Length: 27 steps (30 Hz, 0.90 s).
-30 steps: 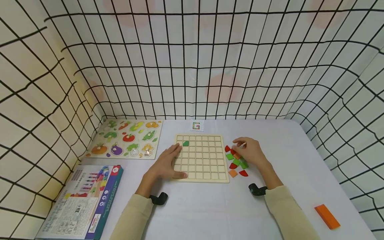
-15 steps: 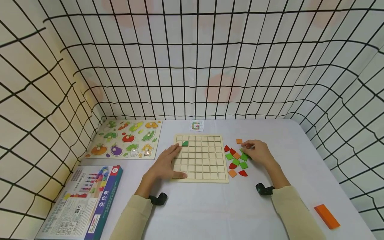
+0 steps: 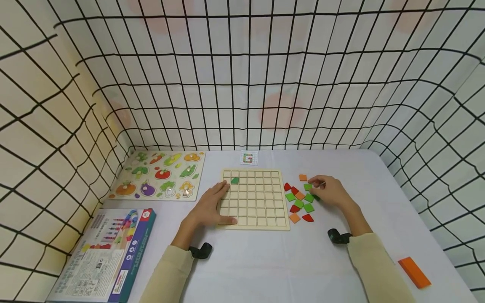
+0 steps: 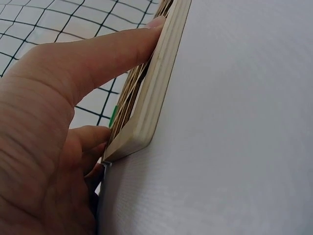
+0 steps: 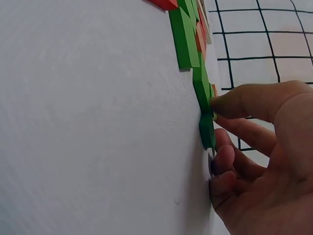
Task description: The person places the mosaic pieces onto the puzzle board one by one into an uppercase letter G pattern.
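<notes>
My left hand lies spread at the left edge of a wooden grid board. Its thumb rests on the near left corner and the fingers reach along the side. One dark green piece sits in a cell near the board's upper left. Over the right side of a group of loose pieces, my right hand has its thumb and index finger apart around a light green square. Below the thumb tip in the right wrist view is a dark green piece; the other fingers curl loosely.
Red quarter-round pieces, green squares and orange squares lie right of the board. A pattern card is behind it. Leftward are a vegetable puzzle and a box. An orange block lies front right.
My right hand has moved right across the loose pieces, which are now more spread out. An orange square now lies apart at the back. My left hand stays on the board.
</notes>
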{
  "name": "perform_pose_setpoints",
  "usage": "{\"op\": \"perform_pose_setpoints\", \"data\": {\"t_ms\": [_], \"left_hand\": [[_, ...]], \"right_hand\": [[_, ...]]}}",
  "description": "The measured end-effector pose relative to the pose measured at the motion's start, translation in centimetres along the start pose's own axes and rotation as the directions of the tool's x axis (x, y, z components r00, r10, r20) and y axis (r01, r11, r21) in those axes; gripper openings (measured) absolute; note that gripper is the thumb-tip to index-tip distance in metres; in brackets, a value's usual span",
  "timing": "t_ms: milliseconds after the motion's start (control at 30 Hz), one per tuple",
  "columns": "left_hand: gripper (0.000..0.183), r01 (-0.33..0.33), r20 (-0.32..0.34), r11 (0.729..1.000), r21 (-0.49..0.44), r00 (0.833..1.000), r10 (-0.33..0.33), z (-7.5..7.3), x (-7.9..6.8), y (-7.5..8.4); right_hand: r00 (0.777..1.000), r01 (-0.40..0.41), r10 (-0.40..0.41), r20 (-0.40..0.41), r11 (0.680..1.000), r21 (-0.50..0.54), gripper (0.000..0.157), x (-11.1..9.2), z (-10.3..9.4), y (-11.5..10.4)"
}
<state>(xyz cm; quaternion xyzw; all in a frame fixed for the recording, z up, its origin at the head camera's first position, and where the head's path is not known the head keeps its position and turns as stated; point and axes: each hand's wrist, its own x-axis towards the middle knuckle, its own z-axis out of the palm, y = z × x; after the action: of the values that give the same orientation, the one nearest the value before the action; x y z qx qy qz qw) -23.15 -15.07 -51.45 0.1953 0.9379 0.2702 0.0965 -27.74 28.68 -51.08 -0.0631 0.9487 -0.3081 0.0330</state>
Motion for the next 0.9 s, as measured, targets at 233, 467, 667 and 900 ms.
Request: {"op": "perform_pose_setpoints", "data": {"t_ms": [233,467,667,900], "left_hand": [[0.122,-0.012,0.003,1.0,-0.006,1.0,0.012,0.0,0.1,-0.1],[0.121,-0.004,0.001,1.0,0.004,1.0,0.004,0.0,0.0,0.0],[0.12,-0.019,-0.01,1.0,0.012,1.0,0.02,0.0,-0.1,0.0],[0.121,-0.038,-0.023,0.999,0.032,0.999,0.039,0.2,0.1,-0.2]], "right_hand": [[1.0,0.012,-0.012,-0.015,1.0,-0.017,0.032,-0.3,0.0,-0.1],[1.0,0.009,-0.009,-0.029,1.0,0.005,0.032,-0.6,0.0,-0.3],[0.999,0.02,-0.019,-0.046,1.0,0.014,0.033,-0.7,-0.1,-0.6],[0.996,0.035,-0.032,-0.084,0.999,0.038,0.036,-0.4,0.3,-2.2]]}}
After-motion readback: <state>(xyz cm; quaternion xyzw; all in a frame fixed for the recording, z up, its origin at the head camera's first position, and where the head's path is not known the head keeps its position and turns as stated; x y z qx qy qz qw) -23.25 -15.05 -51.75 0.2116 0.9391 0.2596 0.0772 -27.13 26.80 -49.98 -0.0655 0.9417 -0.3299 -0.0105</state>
